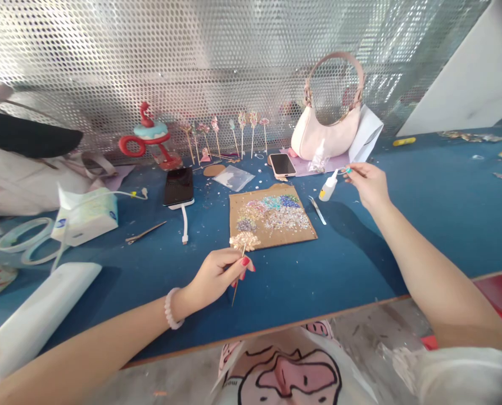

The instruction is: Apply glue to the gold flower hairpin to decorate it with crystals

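Note:
Between the fingers of my left hand (223,274) is a thin stick topped by a cream, flower-like ornament (245,241), held over the near left edge of a cardboard piece (271,243). Small beads in several colours (286,218) lie in patches on that cardboard. My right hand (366,181) is pinched at the tip of a small white glue bottle (328,188), on something small and turquoise that I cannot make out clearly. The bottle leans on the table beside silver tweezers (317,211).
Several decorated sticks (242,135) stand behind the cardboard, left of a pink handbag (329,132). Phones (283,165), a tissue pack (86,216), a pointed wooden tool (145,232) and a white case (44,315) lie around the blue table (310,287).

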A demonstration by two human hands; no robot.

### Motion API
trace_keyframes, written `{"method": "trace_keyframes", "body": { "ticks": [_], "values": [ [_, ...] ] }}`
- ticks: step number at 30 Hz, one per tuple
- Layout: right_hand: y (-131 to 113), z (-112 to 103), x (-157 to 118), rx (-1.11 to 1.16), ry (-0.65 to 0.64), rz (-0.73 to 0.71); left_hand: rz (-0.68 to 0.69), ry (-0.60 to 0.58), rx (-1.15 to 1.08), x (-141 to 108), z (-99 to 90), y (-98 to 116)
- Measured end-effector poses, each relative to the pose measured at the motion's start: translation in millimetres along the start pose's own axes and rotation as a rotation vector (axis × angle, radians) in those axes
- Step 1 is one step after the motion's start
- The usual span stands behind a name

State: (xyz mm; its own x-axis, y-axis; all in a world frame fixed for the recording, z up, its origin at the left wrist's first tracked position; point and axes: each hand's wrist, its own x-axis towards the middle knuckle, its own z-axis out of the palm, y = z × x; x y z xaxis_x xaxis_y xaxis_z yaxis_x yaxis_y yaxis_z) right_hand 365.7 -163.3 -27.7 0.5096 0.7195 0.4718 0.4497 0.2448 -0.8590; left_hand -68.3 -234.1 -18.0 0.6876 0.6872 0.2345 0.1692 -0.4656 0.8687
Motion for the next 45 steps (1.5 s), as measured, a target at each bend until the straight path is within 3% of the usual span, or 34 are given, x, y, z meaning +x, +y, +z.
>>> {"method": "trace_keyframes", "body": {
  "ticks": [23, 45],
  "values": [
    [-20, 9, -12, -0.225, 0.078, -0.229, -0.021, -0.013, -0.006, 3, 0.4, 2],
    [-35, 15, -15, -0.367, 0.025, -0.234, -0.019, -0.016, -0.016, 3, 0.8, 0]
  ]
}}
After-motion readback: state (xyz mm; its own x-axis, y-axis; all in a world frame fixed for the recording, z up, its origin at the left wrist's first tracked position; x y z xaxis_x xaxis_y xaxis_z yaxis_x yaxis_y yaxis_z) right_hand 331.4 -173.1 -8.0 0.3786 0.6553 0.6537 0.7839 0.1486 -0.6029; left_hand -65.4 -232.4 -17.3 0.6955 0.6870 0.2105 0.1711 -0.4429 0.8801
